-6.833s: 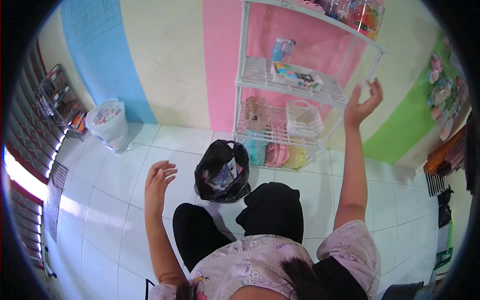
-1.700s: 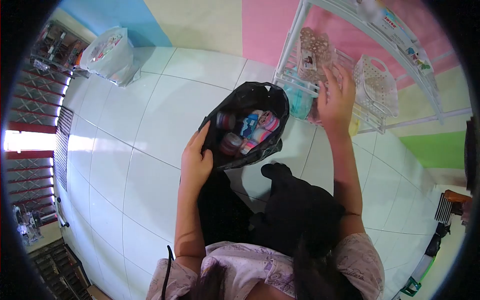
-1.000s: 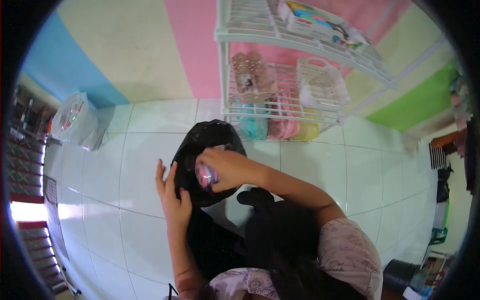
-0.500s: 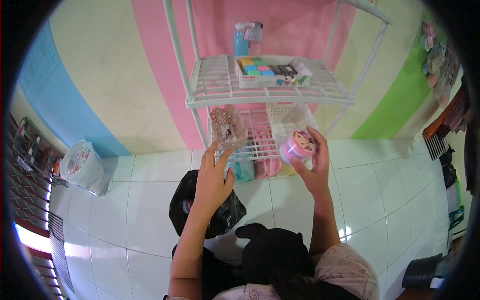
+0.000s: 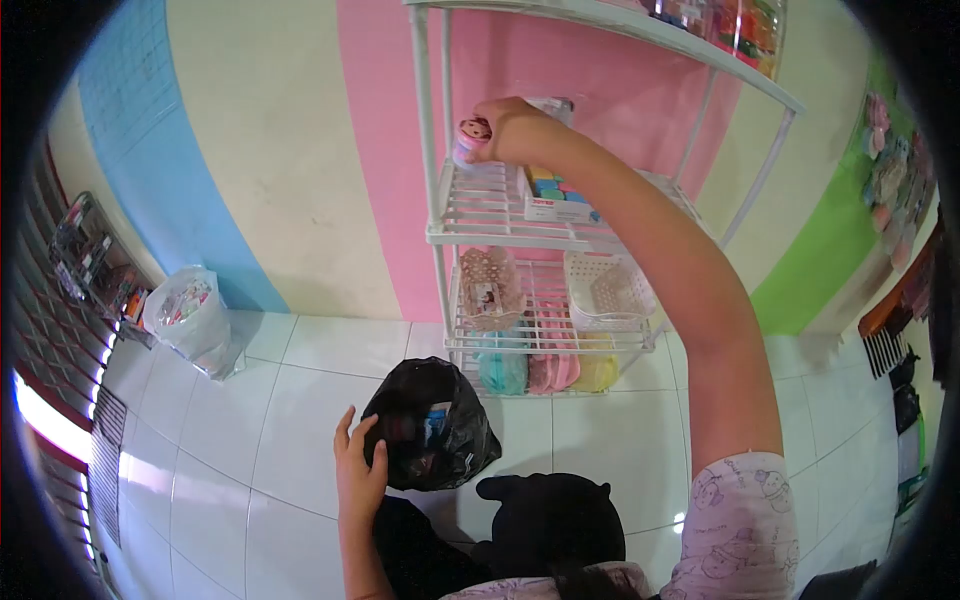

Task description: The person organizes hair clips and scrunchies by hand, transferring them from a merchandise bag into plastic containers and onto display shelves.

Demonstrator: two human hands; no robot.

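Note:
High over the left end of the white rack's upper wire shelf (image 5: 478, 205), my right hand (image 5: 508, 130) grips a small round pink-and-lilac container (image 5: 466, 150) with a cartoon picture on its lid. Just right of it, a white box (image 5: 550, 205) of colourful blocks sits on the same shelf, partly hidden by my forearm. My left hand (image 5: 358, 465) is open, fingers spread, its tips right at the edge of a black plastic bag (image 5: 465, 430). The bag stands open on the floor with a blue item and dark things inside.
The lower shelf holds a brown dotted basket (image 5: 490, 290) and a white perforated basket (image 5: 605, 290). Beneath are teal (image 5: 502, 370), pink and yellow bags. A filled white plastic bag (image 5: 190, 320) stands at left. Jars (image 5: 745, 30) stand on top. A black rounded object (image 5: 555, 520) is nearest me.
My right hand has carried the container up and left, from before the lower shelf to the upper one. My left hand has dropped from near the dotted basket to the black bag.

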